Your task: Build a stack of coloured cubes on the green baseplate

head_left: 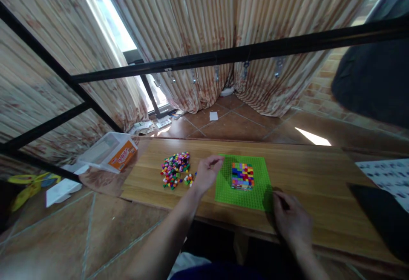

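Note:
A green studded baseplate (223, 195) lies on the wooden table, bearing a square block of multicoloured toy bricks (243, 175) built up in layers. Over the plate's left edge is my left hand (208, 173), its thumb and fingertips pinched together; anything between them is too small to make out. My right hand (292, 219) rests with curled fingers at the plate's lower right corner, close against its edge. Whether it grips anything is hidden. Left of my left hand lies a heap of loose small bricks (175, 167), with a smaller cluster (189, 179) beside it.
A clear plastic box (107, 150) with an orange label stands at the table's left end. On the right are a dark flat object (377, 216) and a printed sheet (388, 178). Black metal bars (204, 58) cross in front of curtains beyond the table (319, 178).

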### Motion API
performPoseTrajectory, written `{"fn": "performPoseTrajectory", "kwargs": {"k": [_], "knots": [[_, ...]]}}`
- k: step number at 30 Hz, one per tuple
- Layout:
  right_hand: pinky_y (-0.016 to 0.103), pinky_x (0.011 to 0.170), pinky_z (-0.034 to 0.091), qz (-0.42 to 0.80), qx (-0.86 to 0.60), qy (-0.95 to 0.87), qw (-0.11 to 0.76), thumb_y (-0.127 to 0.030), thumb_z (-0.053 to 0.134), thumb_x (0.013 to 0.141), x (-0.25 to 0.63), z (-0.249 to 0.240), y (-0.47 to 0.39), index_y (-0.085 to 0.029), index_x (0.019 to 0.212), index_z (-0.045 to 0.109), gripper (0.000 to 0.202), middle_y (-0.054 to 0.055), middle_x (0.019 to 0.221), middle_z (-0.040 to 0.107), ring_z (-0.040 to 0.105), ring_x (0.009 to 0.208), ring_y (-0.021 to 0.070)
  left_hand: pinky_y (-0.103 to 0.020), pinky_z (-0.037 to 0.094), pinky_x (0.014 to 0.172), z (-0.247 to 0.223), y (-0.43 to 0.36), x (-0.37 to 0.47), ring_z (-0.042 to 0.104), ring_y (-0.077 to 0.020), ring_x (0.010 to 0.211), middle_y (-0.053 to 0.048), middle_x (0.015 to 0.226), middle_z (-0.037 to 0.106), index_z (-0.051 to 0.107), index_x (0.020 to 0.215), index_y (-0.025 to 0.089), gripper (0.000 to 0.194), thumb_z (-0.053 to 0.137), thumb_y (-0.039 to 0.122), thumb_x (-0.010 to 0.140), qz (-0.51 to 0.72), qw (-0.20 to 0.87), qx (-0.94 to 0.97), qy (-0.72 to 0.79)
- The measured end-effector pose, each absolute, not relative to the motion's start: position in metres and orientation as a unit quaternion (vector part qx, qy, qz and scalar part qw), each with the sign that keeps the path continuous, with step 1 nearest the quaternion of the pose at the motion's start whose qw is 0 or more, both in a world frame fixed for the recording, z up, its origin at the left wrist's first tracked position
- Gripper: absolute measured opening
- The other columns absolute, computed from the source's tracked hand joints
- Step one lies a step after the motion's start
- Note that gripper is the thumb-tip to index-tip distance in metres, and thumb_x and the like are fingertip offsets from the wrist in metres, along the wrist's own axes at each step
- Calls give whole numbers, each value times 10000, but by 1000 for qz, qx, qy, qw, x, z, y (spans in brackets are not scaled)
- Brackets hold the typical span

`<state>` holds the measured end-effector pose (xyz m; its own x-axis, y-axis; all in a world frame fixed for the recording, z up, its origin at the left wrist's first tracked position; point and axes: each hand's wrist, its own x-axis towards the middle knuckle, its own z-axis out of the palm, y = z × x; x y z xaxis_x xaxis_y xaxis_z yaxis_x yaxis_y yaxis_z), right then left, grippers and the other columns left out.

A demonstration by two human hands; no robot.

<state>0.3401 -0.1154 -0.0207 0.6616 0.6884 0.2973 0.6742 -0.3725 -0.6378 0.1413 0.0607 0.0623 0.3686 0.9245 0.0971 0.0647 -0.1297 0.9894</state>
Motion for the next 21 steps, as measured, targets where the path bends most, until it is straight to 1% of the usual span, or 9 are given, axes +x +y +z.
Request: {"fn": "performPoseTrajectory", "kwargs": {"k": [4, 8, 12, 15, 18, 21], "knots": [[354, 684, 476, 3, -841, -411, 352, -557, 412, 861, 342, -23, -118, -214, 936, 711, 461, 87, 1010, 727, 666, 822, 254, -248, 498, 727, 41, 56, 84, 640, -149, 750, -38, 815, 728, 734, 848, 156, 142, 638, 206, 756, 421, 479, 611, 469], [380, 700, 480, 5, -846, -414, 335, -558, 409, 852, 346, -26, -119, -212, 954, 706, 467, 96, 1034, 719, 665, 874, 289, -258, 505, 739, 21, 47, 47, 645, -161, 782, -40, 817, 715, 715, 820, 166, 121, 617, 152, 749, 410, 399, 627, 528], [402, 700, 481, 7, -848, -415, 329, -547, 419, 852, 348, -27, -120, -215, 965, 705, 453, 111, 1041, 716, 660, 867, 303, -296, 494, 842, 26, 34, 43, 637, -165, 872, -26, 873, 706, 704, 808, 196, 168, 565, 100, 802, 326, 293, 731, 522], [412, 688, 478, -3, -849, -421, 320, -534, 435, 851, 348, -27, -121, -220, 970, 708, 433, 118, 1037, 716, 655, 846, 308, -312, 481, 861, 32, 28, 51, 623, -176, 903, -32, 891, 692, 710, 839, 208, 181, 561, 106, 836, 266, 230, 791, 501], [412, 677, 474, -8, -847, -428, 316, -543, 434, 849, 350, -28, -122, -218, 965, 708, 440, 123, 1026, 717, 651, 831, 309, -328, 475, 868, 31, 26, 60, 613, -189, 916, -46, 919, 683, 715, 888, 210, 155, 582, 139, 852, 243, 192, 815, 490], [408, 677, 473, -4, -849, -429, 309, -547, 420, 852, 351, -28, -122, -218, 963, 706, 450, 121, 1007, 719, 650, 827, 307, -341, 463, 877, 27, 28, 64, 603, -195, 921, -53, 934, 678, 712, 905, 206, 160, 585, 128, 847, 237, 162, 820, 495]]}}
